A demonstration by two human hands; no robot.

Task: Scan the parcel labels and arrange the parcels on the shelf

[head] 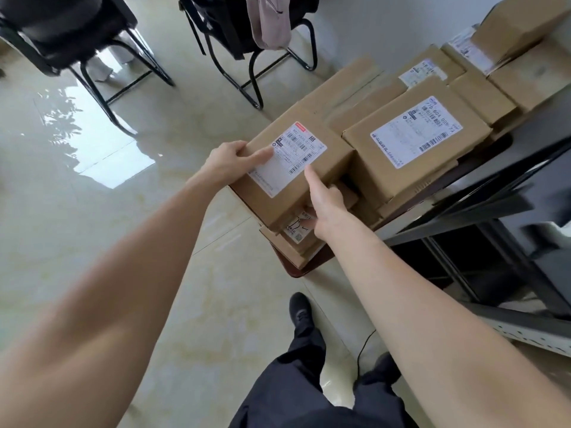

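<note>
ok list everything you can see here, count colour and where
held parcel: one, brown card with white label, top of the near stack
other parcels: several, brown, some with white labels, stacked to the right and behind
chairs: two, black, top left on the floor
garment: one, pinkish, draped over the right chair
shelf frame: one, dark metal, right side
floor: pale glossy tiles
left hand: gripping the held parcel's left edge
right hand: at its near right edge, forefinger on top

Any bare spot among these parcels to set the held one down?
None visible. The held parcel, gripped by the left hand and right hand, sits on a stack; the labelled box and further boxes are packed edge to edge. Bare room shows only on the floor.
</note>
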